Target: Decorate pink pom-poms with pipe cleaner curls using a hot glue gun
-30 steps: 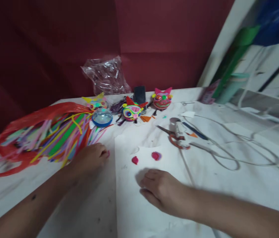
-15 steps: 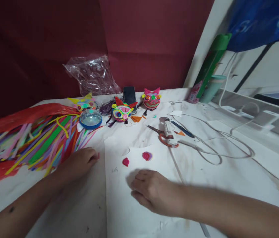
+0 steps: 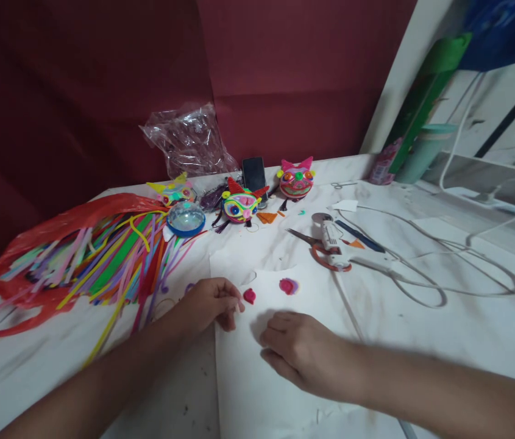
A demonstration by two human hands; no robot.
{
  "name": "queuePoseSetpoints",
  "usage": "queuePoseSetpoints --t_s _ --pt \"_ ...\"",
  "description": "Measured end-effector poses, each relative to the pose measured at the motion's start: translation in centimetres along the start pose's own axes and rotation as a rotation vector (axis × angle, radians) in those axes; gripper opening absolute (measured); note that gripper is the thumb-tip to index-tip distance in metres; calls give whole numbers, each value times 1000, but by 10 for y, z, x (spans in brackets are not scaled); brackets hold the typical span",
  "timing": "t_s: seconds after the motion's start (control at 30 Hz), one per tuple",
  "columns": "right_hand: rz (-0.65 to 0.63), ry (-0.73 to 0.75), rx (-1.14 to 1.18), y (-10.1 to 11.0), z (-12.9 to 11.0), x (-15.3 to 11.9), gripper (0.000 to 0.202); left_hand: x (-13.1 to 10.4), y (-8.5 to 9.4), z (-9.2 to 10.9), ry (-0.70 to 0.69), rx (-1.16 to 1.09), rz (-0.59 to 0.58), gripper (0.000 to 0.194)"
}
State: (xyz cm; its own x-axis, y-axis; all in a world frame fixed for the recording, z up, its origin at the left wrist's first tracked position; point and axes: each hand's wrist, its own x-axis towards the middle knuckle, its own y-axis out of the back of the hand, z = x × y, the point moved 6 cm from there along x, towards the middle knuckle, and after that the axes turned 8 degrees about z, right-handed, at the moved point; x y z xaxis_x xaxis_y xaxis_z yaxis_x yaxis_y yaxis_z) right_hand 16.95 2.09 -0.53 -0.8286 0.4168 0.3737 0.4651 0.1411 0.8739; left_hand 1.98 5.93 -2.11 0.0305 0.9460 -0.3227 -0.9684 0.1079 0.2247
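My left hand is over the left edge of the white paper, its thumb and fingers pinched together. Something small and pale may show at the fingertips, too small to name. Just beyond them lies a small pink-red curled piece. My right hand rests on the paper with fingers curled under; whatever they may hold is hidden. Above that hand sits a second pink-red piece with a purple and yellowish edge.
Colourful strips spill from a red plastic bag at left. Three lion-head ornaments, one pink-eared, stand at the back near a phone. Orange-handled scissors, a glue gun, its cord and a blue cutter lie right.
My left hand has moved right, from the bare table to the paper's edge near the smaller pink-red piece. My right hand has stayed in about the same place on the paper. The view has shifted slightly.
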Motion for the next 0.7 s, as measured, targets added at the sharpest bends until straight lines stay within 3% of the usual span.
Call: queuePoseSetpoints --t_s 0.1,0.2,0.37,0.43,0.6,0.7 --pt "5 4 2 1 -1 0 18 4 8 -3 -24 179 8 14" --pt "9 -1 14 2 -1 -1 18 0 17 5 -173 442 83 10" --pt "118 -196 196 5 11 -2 12 -17 2 10 -146 457 -78 11" --pt "158 -268 250 6 16 -3 11 -21 3 16 -222 599 -71 10" --pt "84 -157 162 4 9 0 16 -15 23 24 -376 1071 24 14" --pt "48 -128 110 4 6 0 17 -12 15 32 -615 1084 60 18"
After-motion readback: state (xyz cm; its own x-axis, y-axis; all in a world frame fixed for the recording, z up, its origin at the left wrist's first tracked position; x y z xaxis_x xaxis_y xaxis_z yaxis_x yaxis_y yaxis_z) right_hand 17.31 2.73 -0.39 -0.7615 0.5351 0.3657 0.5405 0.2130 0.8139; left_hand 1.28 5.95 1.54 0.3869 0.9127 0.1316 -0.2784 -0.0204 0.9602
